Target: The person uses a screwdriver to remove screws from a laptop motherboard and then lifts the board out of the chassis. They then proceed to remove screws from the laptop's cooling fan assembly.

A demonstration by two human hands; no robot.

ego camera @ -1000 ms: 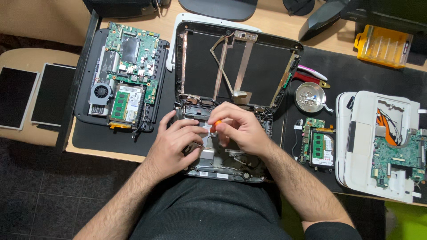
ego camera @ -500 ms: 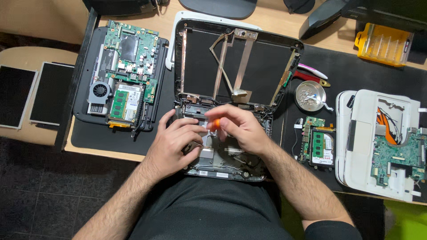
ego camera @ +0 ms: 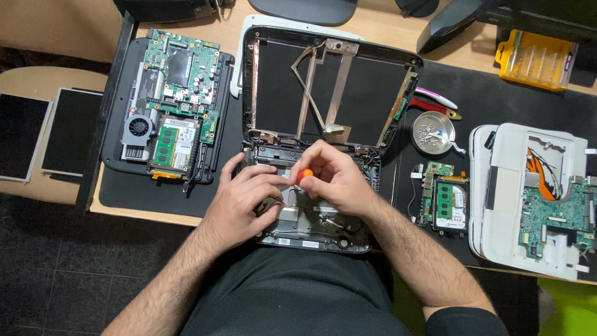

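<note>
Orange-handled screwdriver [ego camera: 305,175] sits pinched in the right hand [ego camera: 336,180], fingers closed round it, over the base of the gutted laptop chassis [ego camera: 311,218]. Left hand [ego camera: 245,199] rests curled on the chassis just beside it; whether it grips anything, can't tell. Metal screw dish [ego camera: 433,132] sits well right.

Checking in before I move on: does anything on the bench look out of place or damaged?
Nothing looks spilled or broken. Both hands, left hand and right hand, work over the opened laptop base; the loose screws sit inside the metal dish.
</note>
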